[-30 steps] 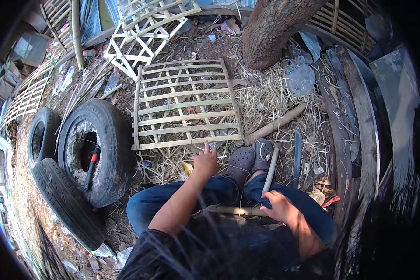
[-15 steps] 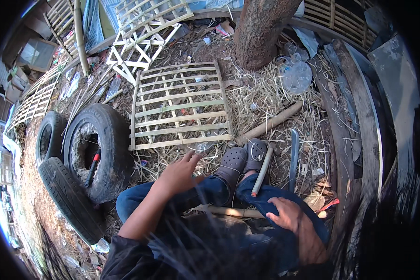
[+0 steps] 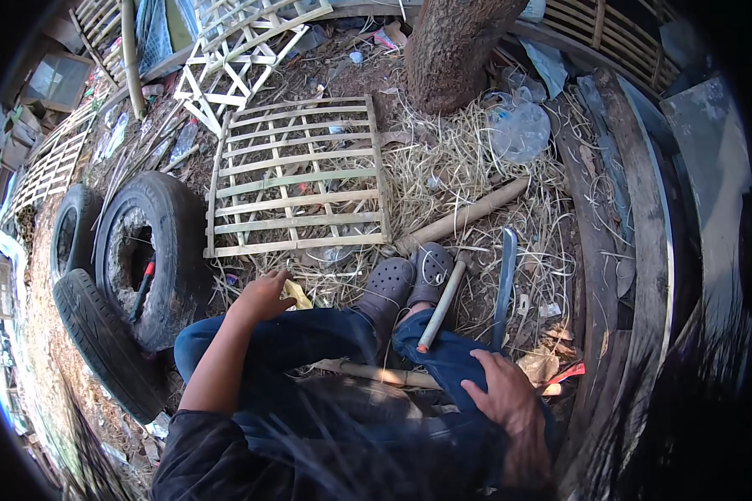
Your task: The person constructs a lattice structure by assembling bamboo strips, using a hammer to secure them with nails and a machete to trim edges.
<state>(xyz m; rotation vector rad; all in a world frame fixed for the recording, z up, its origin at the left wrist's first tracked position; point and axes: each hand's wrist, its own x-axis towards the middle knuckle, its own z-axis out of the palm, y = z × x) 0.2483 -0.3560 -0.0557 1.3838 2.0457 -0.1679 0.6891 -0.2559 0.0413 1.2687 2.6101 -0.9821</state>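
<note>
My left hand [image 3: 263, 296] is over my left shin, its fingers curled and partly hidden. A crumpled yellow piece [image 3: 298, 294] shows right beside its fingers; whether they grip it is unclear. My right hand [image 3: 503, 391] lies on my right knee, thumb and fingers apart, holding nothing. A hammer [image 3: 443, 305] with a pale wooden handle leans against my right shin, near my grey clogs [image 3: 389, 286]. Just right of it lies a long dark blade [image 3: 505, 275]. Beyond my feet, a bamboo lattice panel [image 3: 297, 200] rests on the ground.
Worn tyres [image 3: 163, 259] stand at the left, one holding a red-and-black handled tool [image 3: 144, 286]. A thick bamboo pole [image 3: 468, 213] lies among straw-like strips ahead. A tree trunk [image 3: 451, 58] rises behind, and wooden planks [image 3: 643, 209] line the right side.
My left hand has drawn back to the left, its fingers curling in, and the yellow piece has come into sight. My right hand stays on my knee. The view has shifted slightly.
</note>
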